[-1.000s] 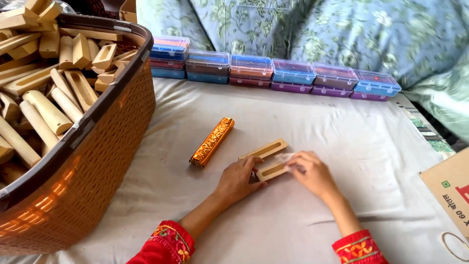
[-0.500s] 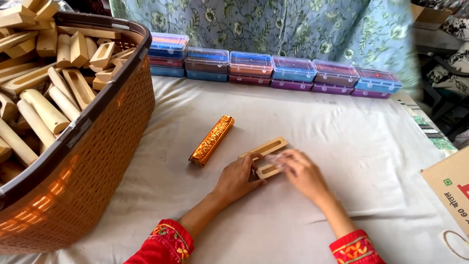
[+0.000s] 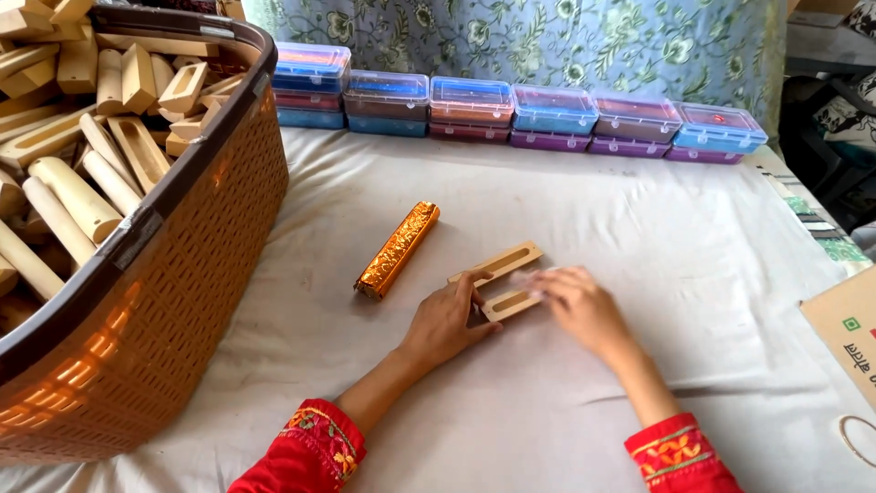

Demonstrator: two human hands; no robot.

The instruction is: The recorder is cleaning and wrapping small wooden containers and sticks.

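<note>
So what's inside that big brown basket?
The brown basket is heaped with pale wooden pieces: round sticks and flat blocks with long slots. Whatever lies deeper, under the top layer, is covered.

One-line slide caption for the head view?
Left hand and right hand touch slotted wooden piece on white cloth, beside foil-wrapped orange roll.

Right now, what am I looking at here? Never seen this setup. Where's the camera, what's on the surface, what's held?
No machine: a person works with two bare hands. The single view comes from a camera worn on the head, looking down. The left hand and right hand rest on a slotted wooden piece lying on a white cloth; a second slotted piece lies just beyond it. Beside them lies a roll wrapped in orange foil. At left, a brown woven basket holds many similar wooden pieces. A row of coloured plastic boxes lines the far edge.
</note>
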